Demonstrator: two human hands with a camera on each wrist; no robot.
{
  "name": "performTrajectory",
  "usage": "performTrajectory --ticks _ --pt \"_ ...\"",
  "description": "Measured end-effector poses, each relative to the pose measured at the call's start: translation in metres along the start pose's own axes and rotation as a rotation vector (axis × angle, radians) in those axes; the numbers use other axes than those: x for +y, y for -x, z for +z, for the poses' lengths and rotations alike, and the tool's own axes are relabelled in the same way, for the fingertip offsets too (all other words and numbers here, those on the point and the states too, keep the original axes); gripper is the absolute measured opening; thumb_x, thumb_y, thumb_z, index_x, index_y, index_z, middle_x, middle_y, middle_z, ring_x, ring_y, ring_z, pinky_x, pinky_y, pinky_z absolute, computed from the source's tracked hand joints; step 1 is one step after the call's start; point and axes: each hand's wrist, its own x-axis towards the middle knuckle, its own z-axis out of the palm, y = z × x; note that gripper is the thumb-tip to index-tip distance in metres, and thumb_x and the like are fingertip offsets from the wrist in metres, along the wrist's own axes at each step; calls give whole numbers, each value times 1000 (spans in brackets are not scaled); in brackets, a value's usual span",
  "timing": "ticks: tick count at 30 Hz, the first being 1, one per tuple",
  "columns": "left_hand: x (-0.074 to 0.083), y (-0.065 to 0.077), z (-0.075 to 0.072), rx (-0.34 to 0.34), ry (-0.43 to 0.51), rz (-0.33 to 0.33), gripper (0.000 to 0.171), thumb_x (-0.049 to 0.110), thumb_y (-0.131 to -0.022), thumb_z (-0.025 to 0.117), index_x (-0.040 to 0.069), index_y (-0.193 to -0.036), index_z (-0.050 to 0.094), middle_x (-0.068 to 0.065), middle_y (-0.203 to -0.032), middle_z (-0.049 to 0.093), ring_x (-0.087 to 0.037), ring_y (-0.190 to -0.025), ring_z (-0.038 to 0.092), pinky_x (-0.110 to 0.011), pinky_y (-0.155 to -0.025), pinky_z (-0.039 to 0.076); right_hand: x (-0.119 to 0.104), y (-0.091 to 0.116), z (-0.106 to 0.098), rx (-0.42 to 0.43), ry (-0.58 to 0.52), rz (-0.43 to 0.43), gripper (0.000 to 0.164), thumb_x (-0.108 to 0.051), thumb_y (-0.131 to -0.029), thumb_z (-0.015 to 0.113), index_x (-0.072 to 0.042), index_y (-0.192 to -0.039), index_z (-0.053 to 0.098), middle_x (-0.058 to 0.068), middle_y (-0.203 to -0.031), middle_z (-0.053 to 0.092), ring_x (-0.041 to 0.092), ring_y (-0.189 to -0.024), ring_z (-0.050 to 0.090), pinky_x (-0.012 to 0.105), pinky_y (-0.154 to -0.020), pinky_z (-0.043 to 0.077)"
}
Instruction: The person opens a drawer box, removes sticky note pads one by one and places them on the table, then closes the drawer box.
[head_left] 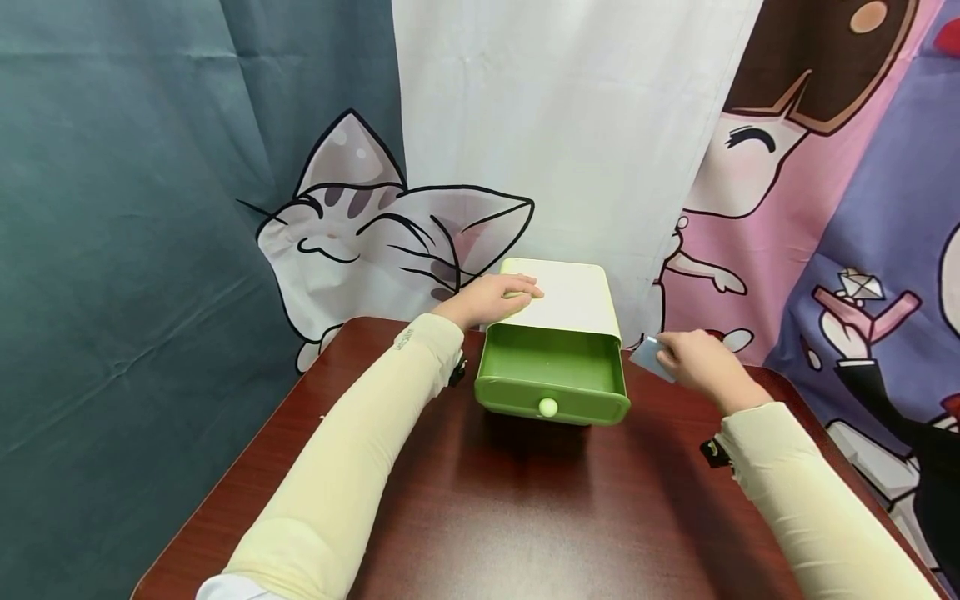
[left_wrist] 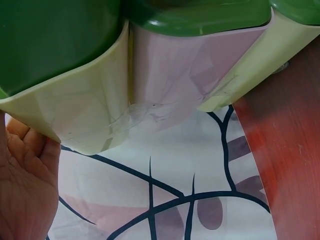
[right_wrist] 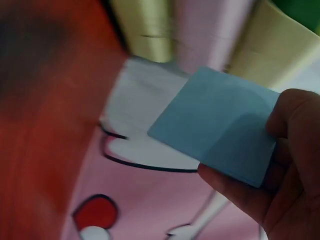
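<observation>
A small drawer cabinet point(head_left: 577, 292) with a pale top stands at the back of the table. Its top green drawer point(head_left: 551, 400) is pulled out, and no object shows inside it. My left hand point(head_left: 491, 300) rests on the left side of the cabinet top with fingers extended; in the left wrist view, the hand point(left_wrist: 30, 185) lies against the pale cabinet edge. To the right of the cabinet, my right hand point(head_left: 701, 367) pinches a flat light-blue square card point(right_wrist: 215, 125) between thumb and fingers. The card is clear of the drawer.
The dark red-brown table point(head_left: 517, 517) extends in front of the cabinet. A printed curtain point(head_left: 570, 125) with cartoon figures hangs right behind it. Stacked pale and pink cabinet tiers point(left_wrist: 180, 75) show in the left wrist view.
</observation>
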Motion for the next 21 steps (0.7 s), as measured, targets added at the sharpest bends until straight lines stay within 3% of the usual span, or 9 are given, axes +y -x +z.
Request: performTrajectory --ticks 4,7,14,21 --pt "0 -1 1 1 5 5 35 34 -107 47 28 -136 66 8 -155 46 -11 -145 37 -31 -117 28 8 6 33 -46 21 -47 10 0 -87 62 -10 -87 63 -1 -63 54 24 -59 57 44 -55 47" --pt "0 -2 1 -1 11 8 35 34 -107 47 28 -137 66 7 -155 46 -12 -145 37 -31 -117 28 9 13 56 -47 46 -73 15 2 -87 66 -9 -97 64 4 -70 63 30 -65 66 51 -58 53" --pt "-1 -3 1 -2 5 3 35 33 -108 47 28 -137 66 8 -155 46 -13 -145 37 -32 -117 29 1 28 97 5 65 -123 2 -5 -96 62 -5 -95 64 10 -82 70 36 -72 69 52 -61 55" --pt "-1 -2 1 -7 10 -1 35 33 -108 47 28 -137 65 8 -155 45 -10 -145 36 -31 -118 28 -2 46 119 0 97 -191 22 4 -76 67 -3 -97 64 10 -85 70 32 -62 65 47 -55 53"
